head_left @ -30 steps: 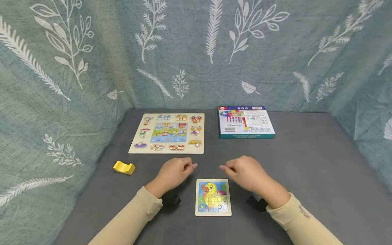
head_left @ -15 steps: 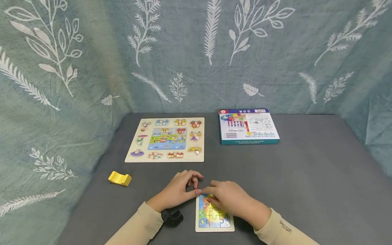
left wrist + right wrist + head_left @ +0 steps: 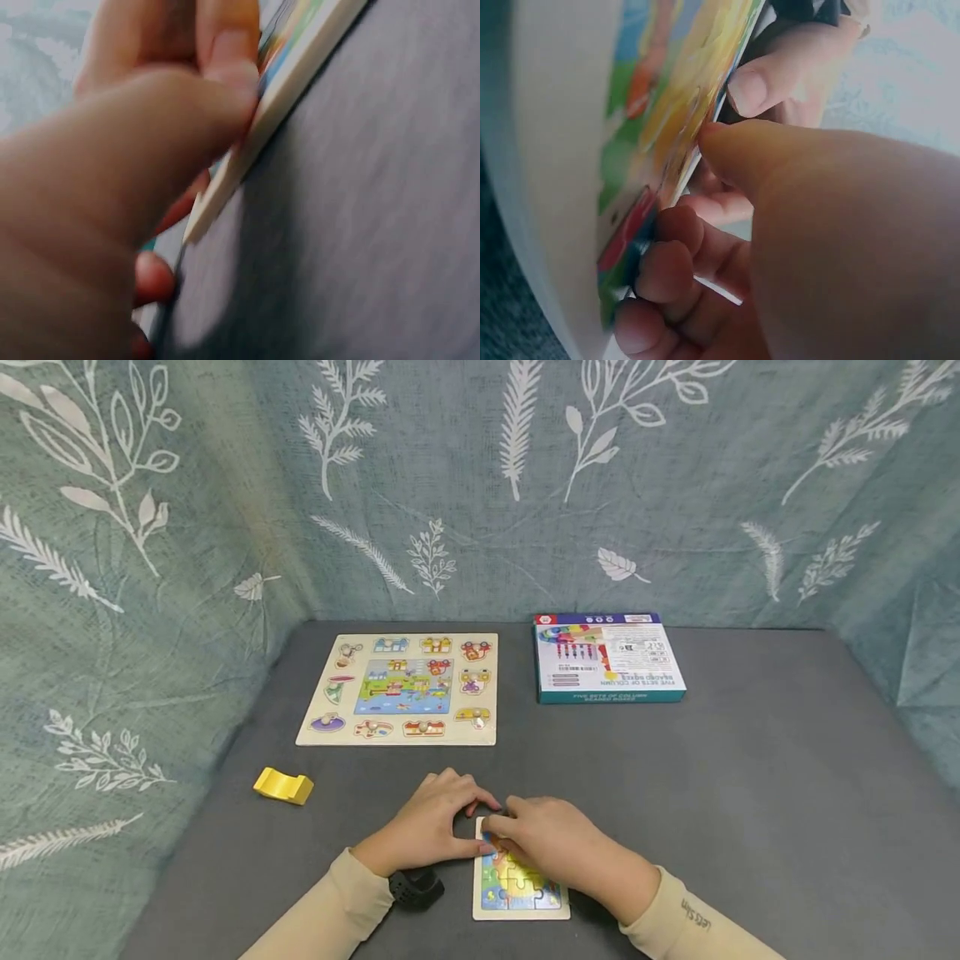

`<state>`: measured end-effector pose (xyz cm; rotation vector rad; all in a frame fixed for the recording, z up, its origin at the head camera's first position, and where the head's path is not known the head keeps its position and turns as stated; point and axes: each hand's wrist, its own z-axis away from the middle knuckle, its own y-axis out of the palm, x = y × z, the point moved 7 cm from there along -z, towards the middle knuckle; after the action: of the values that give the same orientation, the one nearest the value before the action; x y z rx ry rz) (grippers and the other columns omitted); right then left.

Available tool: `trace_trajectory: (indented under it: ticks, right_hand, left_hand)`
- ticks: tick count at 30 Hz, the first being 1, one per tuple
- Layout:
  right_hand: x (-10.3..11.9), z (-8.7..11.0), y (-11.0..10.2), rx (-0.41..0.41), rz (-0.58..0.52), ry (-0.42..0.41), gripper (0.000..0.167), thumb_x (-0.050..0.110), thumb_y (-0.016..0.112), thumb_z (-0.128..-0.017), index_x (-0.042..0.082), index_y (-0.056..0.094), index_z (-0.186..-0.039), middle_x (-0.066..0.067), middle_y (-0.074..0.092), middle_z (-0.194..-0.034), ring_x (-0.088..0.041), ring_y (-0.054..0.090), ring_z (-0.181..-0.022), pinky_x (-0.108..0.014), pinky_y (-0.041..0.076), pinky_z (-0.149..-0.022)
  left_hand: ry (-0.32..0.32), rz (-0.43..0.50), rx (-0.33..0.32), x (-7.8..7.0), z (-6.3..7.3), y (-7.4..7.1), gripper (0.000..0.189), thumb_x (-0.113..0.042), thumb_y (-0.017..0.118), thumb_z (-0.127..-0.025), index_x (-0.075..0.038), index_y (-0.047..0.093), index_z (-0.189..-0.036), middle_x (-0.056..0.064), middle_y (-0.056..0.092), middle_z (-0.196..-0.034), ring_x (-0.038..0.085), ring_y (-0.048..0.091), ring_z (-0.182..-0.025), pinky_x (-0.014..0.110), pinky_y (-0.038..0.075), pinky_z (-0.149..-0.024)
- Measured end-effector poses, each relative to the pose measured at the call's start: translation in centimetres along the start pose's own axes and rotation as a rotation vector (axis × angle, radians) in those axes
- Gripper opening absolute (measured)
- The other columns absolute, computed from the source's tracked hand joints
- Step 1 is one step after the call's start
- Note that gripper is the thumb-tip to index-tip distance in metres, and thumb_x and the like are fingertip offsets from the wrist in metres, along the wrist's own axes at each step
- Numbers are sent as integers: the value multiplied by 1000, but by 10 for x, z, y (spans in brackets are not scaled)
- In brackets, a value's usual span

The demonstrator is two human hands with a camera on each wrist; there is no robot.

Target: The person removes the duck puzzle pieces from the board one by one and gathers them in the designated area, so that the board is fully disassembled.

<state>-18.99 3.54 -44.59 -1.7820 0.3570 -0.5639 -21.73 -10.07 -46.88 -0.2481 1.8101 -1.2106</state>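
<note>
Now, bent over the wood-framed jigsaw puzzle (image 3: 521,893), lying flat on the grey tabletop (image 3: 750,777), well short of the knobbed peg puzzle (image 3: 459,737). Touching its left rim with the thumb of the left hand (image 3: 423,829), other digits loosely arched past the upper left corner, gripping nothing visible. Reaching over its upper part with the right hand (image 3: 562,843), bent-fingered, fingertips down at the picture; impossible to tell whether pinching a piece or merely pressing. And there, likely trouble! Push too hard against so light a brace, and probably skid the whole frame leftward or twist it askew. Lift one edge abruptly, and perhaps spring neighbouring tabs loose from interlocking seams. Crowd both thumbs so near each other, and possibly bump them, nudging a piece crooked. Riskiest, maybe: covering the upper picture from above, so inviting a misjudged fit.
</note>
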Motion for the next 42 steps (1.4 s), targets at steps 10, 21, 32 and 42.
trace_trajectory:
  ticks: [10,21,32,42]
  right_hand:
    - [-7,1,6,5,-12,10,17,25,71,-103,23,67,-120,4,49,-84,-5,35,-56,-21,35,-55]
    - [-14,-3,5,2,-257,7,21,19,76,-99,16,70,-118,2,52,-103,-4,47,-73,-17,43,-64]
    - [-25,-3,1,-37,-497,48,19,9,82,-92,10,74,-110,2,61,-107,-1,48,-73,-18,47,-68]
    - [-33,-3,10,11,-648,134,21,11,85,-88,14,77,-107,11,60,-82,0,46,-67,-21,43,-60]
  left_hand:
    - [-21,-41,-13,-11,-1,8,41,-47,82,-90,-25,69,-122,-18,47,-91,6,32,-79,36,27,-79]
    - [-16,-67,-2,-13,0,7,43,-53,84,-86,-23,66,-111,-16,43,-88,7,33,-78,37,27,-79]
    - [-15,-84,-3,-14,-3,8,51,-56,84,-85,-22,68,-119,-16,46,-90,7,36,-80,36,29,-80]
    - [-18,-60,8,-12,-1,9,53,-56,84,-85,-22,70,-123,-16,47,-92,7,36,-81,37,28,-80]
